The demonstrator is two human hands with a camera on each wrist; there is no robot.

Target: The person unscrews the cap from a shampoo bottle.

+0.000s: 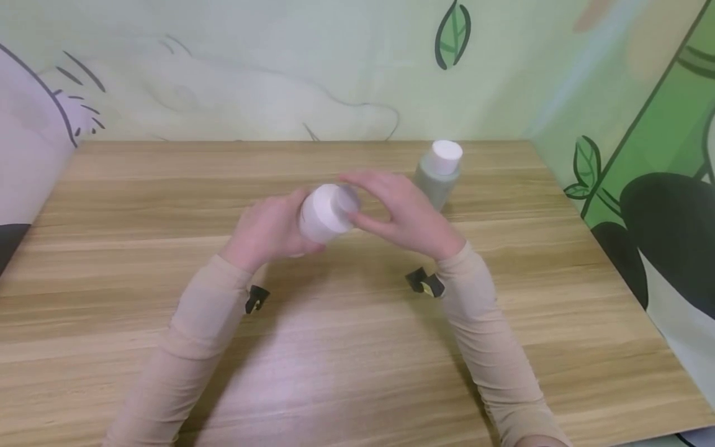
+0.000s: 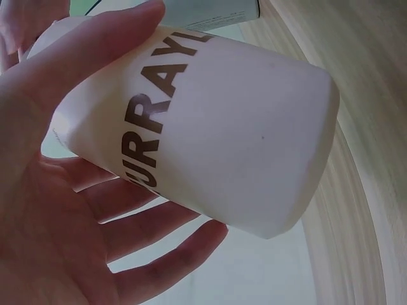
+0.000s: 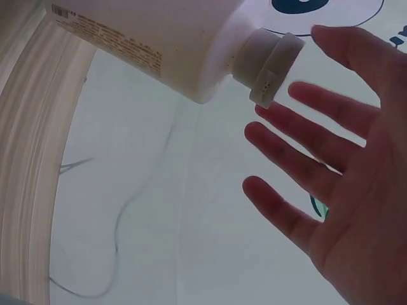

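My left hand [image 1: 268, 228] grips a white plastic bottle [image 1: 317, 218] round its body, holding it tilted above the table with its capped end toward the right. Large dark letters run across the bottle [image 2: 248, 133] in the left wrist view, thumb on one side and fingers on the other. A ribbed white cap [image 3: 264, 63] is on its neck. Around that cap end my right hand [image 1: 399, 211] is spread, thumb and fingertips right at the cap's edge. In the right wrist view the right hand's fingers [image 3: 292, 159] are loosely extended.
A grey-green bottle with a white cap [image 1: 447, 155] stands upright toward the back right of the wooden table [image 1: 335, 372], just behind my right hand. A wall painted with leaves [image 1: 453, 36] and animal shapes rises behind the table's far edge.
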